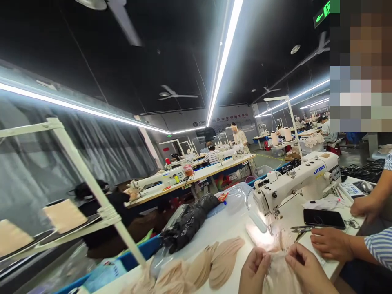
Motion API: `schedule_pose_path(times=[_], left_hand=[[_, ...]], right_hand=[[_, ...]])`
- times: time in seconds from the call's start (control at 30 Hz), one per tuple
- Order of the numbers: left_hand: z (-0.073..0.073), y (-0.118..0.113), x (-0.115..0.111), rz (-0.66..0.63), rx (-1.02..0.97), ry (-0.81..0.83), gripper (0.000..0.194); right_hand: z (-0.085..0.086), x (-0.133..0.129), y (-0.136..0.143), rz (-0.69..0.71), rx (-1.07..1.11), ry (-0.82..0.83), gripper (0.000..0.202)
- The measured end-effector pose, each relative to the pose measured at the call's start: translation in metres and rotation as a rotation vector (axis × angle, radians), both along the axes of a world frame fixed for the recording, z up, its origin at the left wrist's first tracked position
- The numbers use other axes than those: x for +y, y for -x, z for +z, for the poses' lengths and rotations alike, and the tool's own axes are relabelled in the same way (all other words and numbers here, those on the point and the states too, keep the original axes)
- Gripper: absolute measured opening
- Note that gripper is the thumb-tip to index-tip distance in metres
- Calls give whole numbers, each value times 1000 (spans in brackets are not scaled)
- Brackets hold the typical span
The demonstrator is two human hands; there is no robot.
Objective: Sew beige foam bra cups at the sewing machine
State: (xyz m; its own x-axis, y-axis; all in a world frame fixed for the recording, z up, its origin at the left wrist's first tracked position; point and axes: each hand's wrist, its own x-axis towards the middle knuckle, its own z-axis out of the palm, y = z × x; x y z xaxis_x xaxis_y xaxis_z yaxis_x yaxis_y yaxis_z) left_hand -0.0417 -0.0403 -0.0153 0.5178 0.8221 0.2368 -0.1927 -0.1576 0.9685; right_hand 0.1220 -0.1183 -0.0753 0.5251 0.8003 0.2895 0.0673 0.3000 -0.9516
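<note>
Between my two hands a piece of pale beige fabric (pixel 279 272) is stretched in front of the sewing machine (pixel 294 179). My left hand (pixel 255 269) pinches its left edge, thumb against fingers. On the other edge, my right hand (pixel 306 265) is closed in the same kind of pinch. More of the beige cloth lies beneath the lit needle area, just beyond my fingertips. Left of my hands, several beige cut pieces (pixel 225 263) lie spread on the white tabletop.
At the right, another person's hand (pixel 332 244) rests by scissors (pixel 301 229) and a black phone (pixel 324 219); that person's other hand (pixel 364 207) is farther back. A black plastic bag (pixel 196 218) lies at the table's far left. A thread stand (pixel 101 196) rises at left.
</note>
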Motion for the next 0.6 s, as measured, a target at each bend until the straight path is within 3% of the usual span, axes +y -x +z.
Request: schedule_pose_path(times=[0.07,0.13,0.2,0.27,0.4,0.6], left_hand=[[6,3,-5,19,8,-270,37],[14,6,-9,12,7,-710,18],[23,7,-13,38,-13,-1161,15],[30,5,-18,129,-35,-1458,16],[30,-3,-29,307,-61,-1680,17],[11,-16,-35,403,-123,-1657,22]], right_hand=[[1,-5,0,-50,8,-33,46],[2,-9,0,-104,5,-70,43],[3,-12,0,-156,-4,-110,42],[3,-14,0,-200,-13,-145,41],[2,-17,-2,-243,-30,-189,38],[-8,-17,-2,-180,-112,-237,31]])
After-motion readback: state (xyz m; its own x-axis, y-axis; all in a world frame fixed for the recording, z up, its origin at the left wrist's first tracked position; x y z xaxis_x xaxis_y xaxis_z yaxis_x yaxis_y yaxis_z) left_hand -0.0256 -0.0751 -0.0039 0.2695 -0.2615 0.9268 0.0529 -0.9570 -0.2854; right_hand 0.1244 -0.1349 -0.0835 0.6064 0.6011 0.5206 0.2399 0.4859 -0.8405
